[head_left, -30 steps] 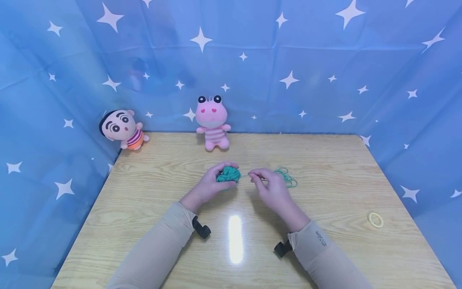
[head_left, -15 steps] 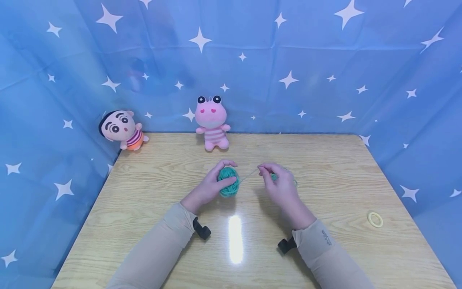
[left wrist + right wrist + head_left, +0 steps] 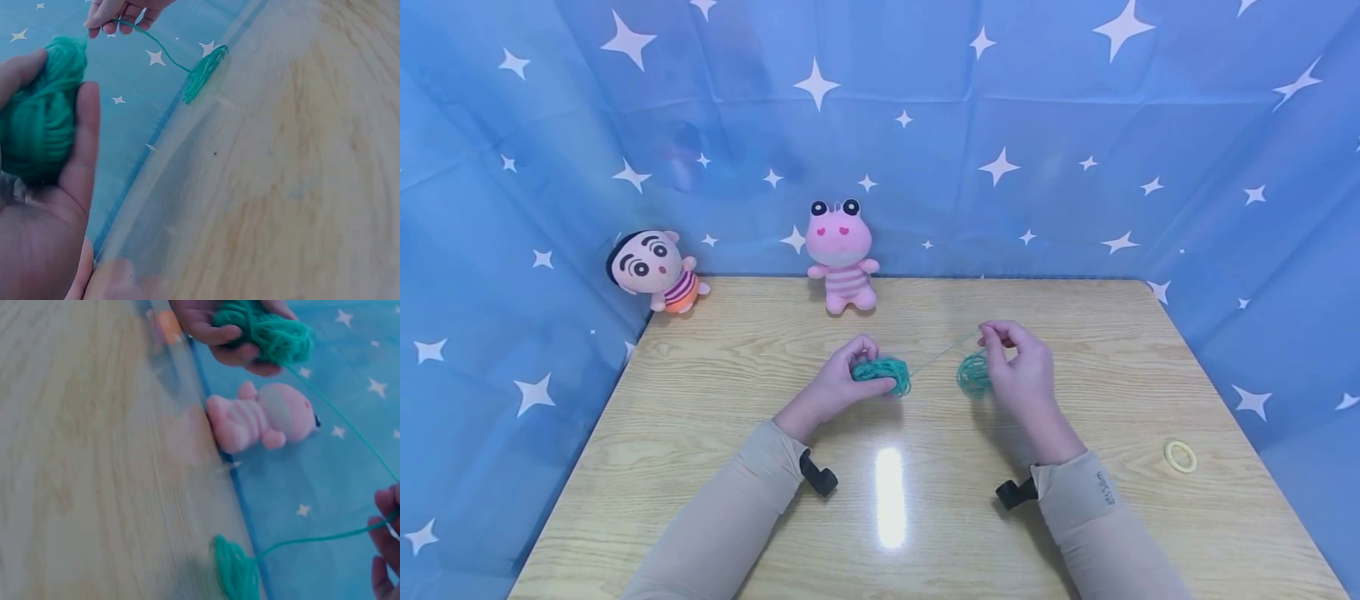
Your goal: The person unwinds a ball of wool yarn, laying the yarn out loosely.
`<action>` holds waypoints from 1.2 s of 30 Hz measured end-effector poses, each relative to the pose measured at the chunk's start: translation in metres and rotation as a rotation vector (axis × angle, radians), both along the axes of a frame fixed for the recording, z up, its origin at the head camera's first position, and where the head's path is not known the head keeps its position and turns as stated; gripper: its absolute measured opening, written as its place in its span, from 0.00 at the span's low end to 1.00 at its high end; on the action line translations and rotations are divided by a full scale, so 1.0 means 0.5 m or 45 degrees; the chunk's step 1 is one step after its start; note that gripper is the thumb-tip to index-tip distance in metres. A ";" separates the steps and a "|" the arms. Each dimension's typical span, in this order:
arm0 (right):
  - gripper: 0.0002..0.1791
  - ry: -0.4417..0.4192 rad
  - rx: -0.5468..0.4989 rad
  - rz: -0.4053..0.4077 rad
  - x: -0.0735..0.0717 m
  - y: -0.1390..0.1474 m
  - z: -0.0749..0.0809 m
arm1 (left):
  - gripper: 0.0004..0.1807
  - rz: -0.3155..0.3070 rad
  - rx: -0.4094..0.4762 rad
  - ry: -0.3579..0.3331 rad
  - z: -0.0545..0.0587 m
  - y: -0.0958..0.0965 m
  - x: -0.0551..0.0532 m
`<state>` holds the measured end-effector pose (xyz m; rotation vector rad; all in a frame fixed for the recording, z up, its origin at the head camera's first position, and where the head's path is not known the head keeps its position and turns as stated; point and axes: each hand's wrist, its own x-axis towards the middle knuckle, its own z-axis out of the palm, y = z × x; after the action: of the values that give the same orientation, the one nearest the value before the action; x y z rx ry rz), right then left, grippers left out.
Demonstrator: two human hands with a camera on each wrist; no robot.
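Note:
My left hand [image 3: 835,386] grips a ball of green yarn [image 3: 882,372] between thumb and fingers, over the middle of the table. From the ball a single strand [image 3: 350,424] runs taut up to my right hand [image 3: 1021,367], which pinches it between thumb and fingertips. Beyond that pinch the strand slackens and drops to a pile of loose yarn loops [image 3: 973,375] lying on the table beside the right hand. In the left wrist view the yarn ball [image 3: 44,119] sits deep between thumb and fingers, and the loose pile [image 3: 205,74] shows farther off.
A pink plush toy [image 3: 844,258] with striped body sits at the table's back edge. Another plush figure [image 3: 658,271] leans at the back left corner. A pale yellow ring [image 3: 1180,456] lies on the right of the wooden table [image 3: 700,467]. A blue starry curtain [image 3: 925,142] surrounds the back and sides.
My right hand has moved right and slightly away from me, drawing a longer strand off the ball. The ball has turned within my left hand, which stays in place.

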<state>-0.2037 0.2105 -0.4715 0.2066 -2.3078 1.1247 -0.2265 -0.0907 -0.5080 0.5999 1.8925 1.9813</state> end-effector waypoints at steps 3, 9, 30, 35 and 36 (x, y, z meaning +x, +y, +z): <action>0.11 -0.012 -0.025 -0.049 -0.003 0.013 0.003 | 0.26 -0.026 -0.003 -0.008 0.000 -0.003 -0.001; 0.12 -0.021 -0.058 -0.136 -0.010 0.040 0.008 | 0.31 -0.056 -0.064 0.013 -0.002 -0.009 -0.005; 0.19 -0.935 0.539 -0.054 -0.021 0.154 0.008 | 0.20 0.127 0.259 -0.115 0.004 -0.008 -0.006; 0.23 -0.928 0.649 0.020 -0.017 0.115 0.009 | 0.15 0.130 0.272 -0.118 0.004 -0.007 -0.005; 0.24 -0.864 0.628 0.033 -0.015 0.101 0.008 | 0.14 0.136 0.257 -0.104 0.004 -0.007 -0.006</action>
<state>-0.2111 0.2613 -0.4674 0.0326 -3.1757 0.6693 -0.2293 -0.0941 -0.5062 0.4705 1.7220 2.2477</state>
